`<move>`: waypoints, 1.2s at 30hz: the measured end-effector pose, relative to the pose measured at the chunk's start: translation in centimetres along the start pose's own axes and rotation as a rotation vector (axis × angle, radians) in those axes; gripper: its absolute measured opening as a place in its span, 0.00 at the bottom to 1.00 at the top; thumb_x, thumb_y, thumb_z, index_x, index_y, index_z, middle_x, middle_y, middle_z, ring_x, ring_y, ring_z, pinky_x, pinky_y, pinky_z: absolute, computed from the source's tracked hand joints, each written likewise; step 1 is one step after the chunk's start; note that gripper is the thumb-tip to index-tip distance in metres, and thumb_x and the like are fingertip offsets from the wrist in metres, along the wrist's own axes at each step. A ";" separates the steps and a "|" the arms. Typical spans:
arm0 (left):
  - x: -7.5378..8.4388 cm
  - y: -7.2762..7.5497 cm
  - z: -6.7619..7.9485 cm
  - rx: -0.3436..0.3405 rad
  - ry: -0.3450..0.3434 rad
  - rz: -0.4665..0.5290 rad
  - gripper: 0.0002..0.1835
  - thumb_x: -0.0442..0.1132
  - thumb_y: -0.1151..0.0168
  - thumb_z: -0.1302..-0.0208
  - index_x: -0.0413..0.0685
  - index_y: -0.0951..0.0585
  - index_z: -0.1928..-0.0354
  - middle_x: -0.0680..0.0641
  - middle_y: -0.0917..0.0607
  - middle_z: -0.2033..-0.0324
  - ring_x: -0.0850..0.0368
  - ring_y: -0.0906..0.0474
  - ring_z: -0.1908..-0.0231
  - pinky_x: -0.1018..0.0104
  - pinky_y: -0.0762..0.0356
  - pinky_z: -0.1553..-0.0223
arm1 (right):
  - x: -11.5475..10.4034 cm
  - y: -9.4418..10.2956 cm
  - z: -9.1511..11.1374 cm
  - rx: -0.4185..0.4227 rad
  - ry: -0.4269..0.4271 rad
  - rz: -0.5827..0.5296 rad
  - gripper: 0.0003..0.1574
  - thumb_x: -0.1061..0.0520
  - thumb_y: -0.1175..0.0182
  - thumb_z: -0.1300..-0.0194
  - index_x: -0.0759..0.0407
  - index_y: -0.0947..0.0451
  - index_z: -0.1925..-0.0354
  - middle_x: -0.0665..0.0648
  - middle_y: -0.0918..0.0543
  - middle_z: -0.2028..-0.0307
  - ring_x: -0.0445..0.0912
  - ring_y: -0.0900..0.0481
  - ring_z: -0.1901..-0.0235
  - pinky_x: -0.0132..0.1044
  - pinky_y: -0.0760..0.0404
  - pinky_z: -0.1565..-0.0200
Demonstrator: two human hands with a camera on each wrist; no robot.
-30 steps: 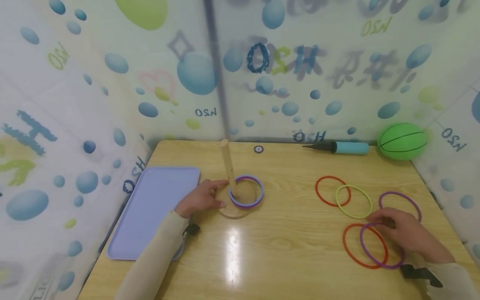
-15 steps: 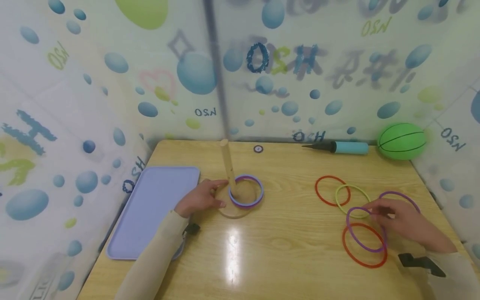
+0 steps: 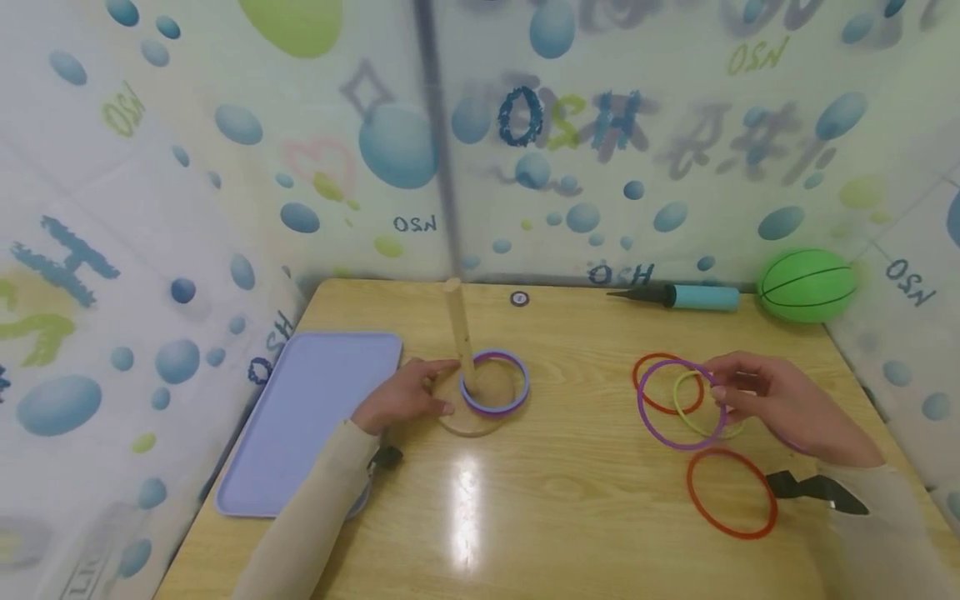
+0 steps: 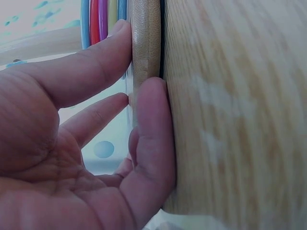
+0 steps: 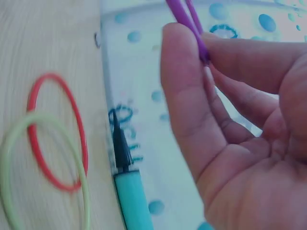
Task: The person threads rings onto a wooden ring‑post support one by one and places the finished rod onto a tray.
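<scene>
My left hand (image 3: 405, 396) holds the edge of a round wooden base (image 3: 471, 431), with fingers close to its upright peg (image 3: 459, 329). Several colored rings are stacked around the peg, a light blue ring (image 3: 528, 383) on top; the left wrist view shows a red ring (image 4: 94, 21) and a purple ring (image 4: 103, 21) among them. Over the table's right side, my right hand (image 3: 787, 408) pinches another purple ring (image 3: 641, 404) between thumb and fingers. Below it lie a red ring (image 5: 32, 103) and an overlapping yellow-green ring (image 5: 5, 167).
Nearer the front lies another red ring (image 3: 689, 483). The right hand mostly hides a further purple ring. A lavender tray (image 3: 315, 417) lies left. Along the back are a small round disc (image 3: 519, 298), a blue hand pump (image 3: 705, 297) and a green ball (image 3: 808, 285).
The right hand has lifted the purple ring off the near red ring and carried it up and left, over the far red and yellow-green rings. The left hand stays at the base.
</scene>
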State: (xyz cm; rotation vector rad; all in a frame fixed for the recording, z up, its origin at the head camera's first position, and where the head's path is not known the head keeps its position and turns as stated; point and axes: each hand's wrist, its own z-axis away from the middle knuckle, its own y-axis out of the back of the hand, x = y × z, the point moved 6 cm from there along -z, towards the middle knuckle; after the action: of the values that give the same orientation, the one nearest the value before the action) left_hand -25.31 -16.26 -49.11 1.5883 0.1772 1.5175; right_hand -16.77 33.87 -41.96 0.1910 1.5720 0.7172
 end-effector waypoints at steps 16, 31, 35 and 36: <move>0.4 0.3 0.2 0.004 0.012 -0.016 0.44 0.38 0.18 0.44 0.44 0.26 0.25 0.30 0.15 0.42 0.54 0.21 0.63 0.64 0.22 0.62 | -4.3 -0.9 -3.7 0.196 0.047 -0.366 0.20 0.62 0.37 0.24 0.58 0.21 0.36 0.45 0.12 0.53 0.38 0.12 0.55 0.37 0.10 0.58; -0.2 0.0 0.1 -0.001 0.017 0.049 0.44 0.36 0.19 0.45 0.43 0.27 0.25 0.30 0.14 0.45 0.58 0.26 0.72 0.65 0.25 0.68 | -10.5 -4.8 -7.9 0.194 0.215 -0.758 0.18 0.68 0.39 0.25 0.60 0.20 0.40 0.53 0.16 0.55 0.42 0.12 0.60 0.39 0.10 0.59; 0.0 -0.1 0.0 -0.008 0.000 0.051 0.44 0.36 0.19 0.45 0.42 0.27 0.25 0.31 0.14 0.46 0.59 0.27 0.72 0.66 0.26 0.69 | -12.2 -6.1 -8.8 0.192 0.254 -0.842 0.20 0.70 0.41 0.25 0.63 0.21 0.38 0.53 0.15 0.56 0.44 0.12 0.60 0.40 0.10 0.58; 0.1 0.0 0.1 -0.006 -0.002 0.049 0.44 0.37 0.19 0.45 0.42 0.27 0.25 0.31 0.14 0.45 0.59 0.26 0.71 0.66 0.25 0.67 | -12.7 -6.4 -9.0 0.186 0.269 -0.859 0.20 0.70 0.42 0.25 0.64 0.21 0.37 0.53 0.14 0.56 0.44 0.12 0.60 0.40 0.10 0.58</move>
State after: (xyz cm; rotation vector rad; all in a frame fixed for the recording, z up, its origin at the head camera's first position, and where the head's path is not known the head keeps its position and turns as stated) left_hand -25.23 -16.23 -49.04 1.5997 0.1332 1.5520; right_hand -21.47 19.23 -35.05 -0.4477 1.7670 -0.0836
